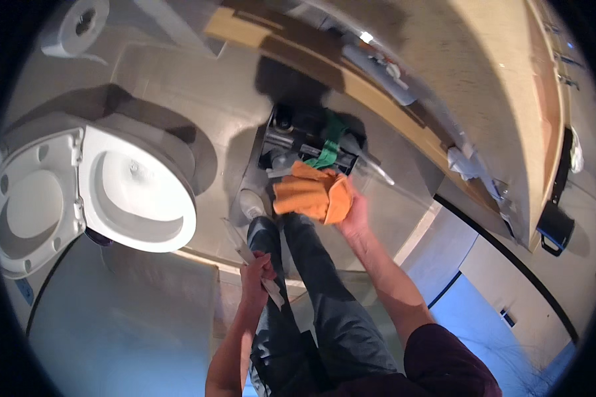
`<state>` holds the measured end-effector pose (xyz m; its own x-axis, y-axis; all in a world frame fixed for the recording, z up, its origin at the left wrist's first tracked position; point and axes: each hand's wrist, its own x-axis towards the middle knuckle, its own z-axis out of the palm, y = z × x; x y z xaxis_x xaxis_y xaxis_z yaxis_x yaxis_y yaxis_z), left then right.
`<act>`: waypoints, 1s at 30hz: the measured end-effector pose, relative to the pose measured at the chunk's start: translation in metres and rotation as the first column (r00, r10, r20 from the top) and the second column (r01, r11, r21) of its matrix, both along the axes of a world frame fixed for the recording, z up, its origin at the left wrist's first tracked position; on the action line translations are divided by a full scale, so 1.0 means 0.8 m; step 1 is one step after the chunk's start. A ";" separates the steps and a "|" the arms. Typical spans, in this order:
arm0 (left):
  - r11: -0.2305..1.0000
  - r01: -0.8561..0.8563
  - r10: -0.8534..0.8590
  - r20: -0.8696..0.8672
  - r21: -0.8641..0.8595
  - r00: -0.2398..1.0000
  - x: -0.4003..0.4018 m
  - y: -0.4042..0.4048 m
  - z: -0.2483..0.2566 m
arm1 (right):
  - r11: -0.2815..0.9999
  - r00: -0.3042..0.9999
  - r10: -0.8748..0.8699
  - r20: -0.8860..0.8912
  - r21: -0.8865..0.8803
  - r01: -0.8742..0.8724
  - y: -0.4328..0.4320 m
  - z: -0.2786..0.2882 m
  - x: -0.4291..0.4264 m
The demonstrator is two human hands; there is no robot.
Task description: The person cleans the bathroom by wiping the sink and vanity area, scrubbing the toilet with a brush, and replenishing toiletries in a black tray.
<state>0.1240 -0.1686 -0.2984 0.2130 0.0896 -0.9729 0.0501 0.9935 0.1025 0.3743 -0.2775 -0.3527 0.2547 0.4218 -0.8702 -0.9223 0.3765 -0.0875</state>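
My right hand [353,218] grips a bunched orange cloth [313,194] above the near edge of a dark caddy on the floor. In my left hand [258,274] is a long, thin, pale strip [274,294], slanting across in front of my left leg; its exact kind cannot be made out. The dark caddy [302,133] holds several items, partly in shadow. A green cloth [332,141] drapes over its contents, and a whitish rod [379,172] sticks out to the right. The orange cloth hides part of the caddy's near side.
A white toilet [187,218] with its lid raised stands on the left, below a toilet paper roll [97,25]. Wooden cabinetry [467,64] curves along the right, with items on a shelf inside. A black mug-like container [556,226] sits farther right. My shoe [252,203] is beside the caddy.
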 end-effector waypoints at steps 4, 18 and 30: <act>0.999 0.001 0.003 0.078 -0.054 0.997 -0.002 0.007 0.023 | 0.986 0.983 0.082 -0.163 0.158 -0.056 -0.002 0.084 -0.035; 0.955 0.229 -0.271 0.246 0.189 0.931 0.110 0.018 0.197 | 0.933 0.801 -0.142 0.582 0.350 -0.089 -0.060 0.471 0.144; 0.927 0.176 -0.359 0.648 0.331 0.672 0.246 0.006 0.393 | 0.521 -0.099 0.814 0.573 -0.643 0.561 -0.181 0.492 0.267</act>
<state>0.3206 -0.1641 0.0163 0.8587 0.1123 -0.5001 0.1348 0.8919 0.4317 0.5879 -0.4222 0.0408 0.9267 0.2025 0.3165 0.3740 -0.5768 -0.7262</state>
